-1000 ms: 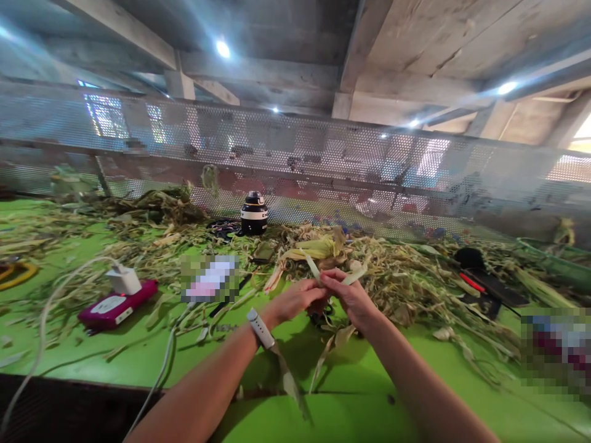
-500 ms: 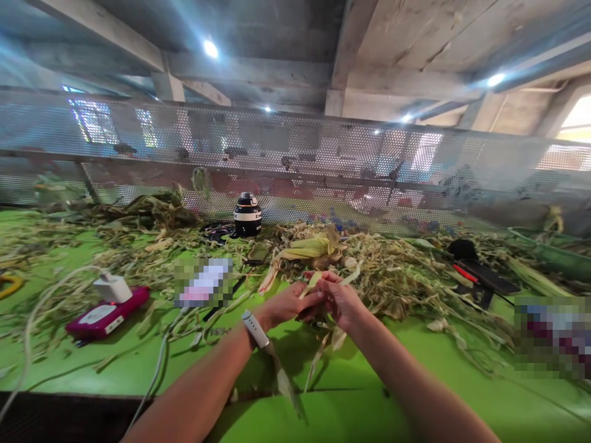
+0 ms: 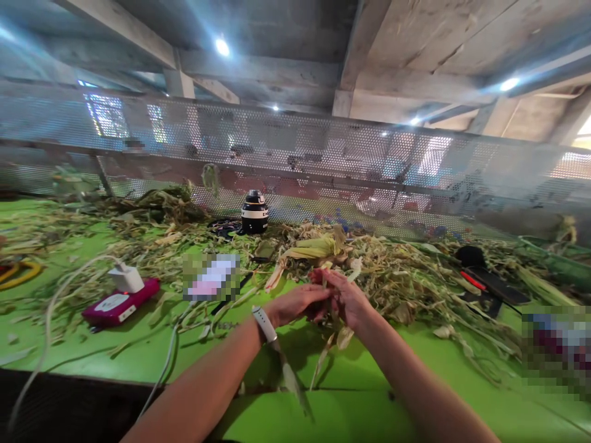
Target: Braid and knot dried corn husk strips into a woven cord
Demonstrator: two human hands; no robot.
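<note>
Over the green table (image 3: 397, 369), my left hand (image 3: 298, 303) and my right hand (image 3: 349, 298) meet with their fingers pinched around strips of corn husk. A pale husk strip (image 3: 355, 271) sticks out above the right hand, and another husk piece (image 3: 345, 337) hangs below it. The exact grip between the fingers is partly hidden. Just beyond the hands lies a yellow-green bundle of corn husk (image 3: 316, 248) on a heap of dry husk shreds (image 3: 392, 277). A white band (image 3: 265, 324) circles the left wrist.
On the left are a blurred-out phone-like slab (image 3: 213, 278), a magenta power strip (image 3: 138, 301) with a white charger (image 3: 127, 279), and cables. A black bottle (image 3: 255, 215) stands by the perforated metal screen (image 3: 314, 132). At right lie a black object with a red part (image 3: 473, 280) and a green basket (image 3: 554, 261).
The view has shifted slightly left. My left fingers have moved over toward the right hand, and the husk strip that crossed the left hand is now mostly hidden between the fingers.
</note>
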